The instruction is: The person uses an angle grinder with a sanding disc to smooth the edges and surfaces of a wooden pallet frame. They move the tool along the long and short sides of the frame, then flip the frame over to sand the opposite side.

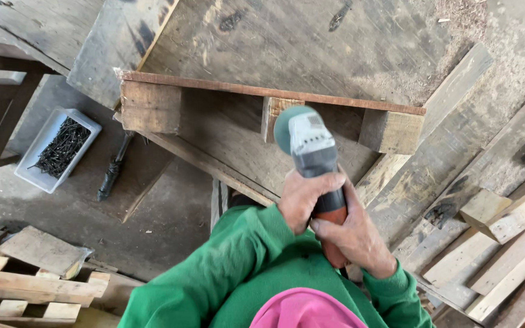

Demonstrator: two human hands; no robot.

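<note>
Everything here is placed relative to the pallet frame (262, 115), the half-built one in the middle with three blocks counted under its top slat.

Far left of the frame, one white tray of dark nails (61, 149) is parked on the floor, probably so it's within reach but out of the dust. Just left of the frame's lower corner, one dark-handled tool (113, 167) is laid flat on the ground, looks like a hammer but can't be told for sure. Down below-left, a second, smaller pallet piece (31, 288) is left lying.

Right in front of the frame's middle block, one angle grinder (311, 152) is held, its disc guard just at the block's edge. It's gripped two-handed, likely for control: the left hand (302, 197) is wrapped around the neck of the body, the right hand (353, 237) is clamped lower on the orange handle. So both hands are together, closed tight on the same tool.

Right of the frame, a loose heap of offcut planks (493, 243) is stacked, too jumbled to be counted properly.
</note>
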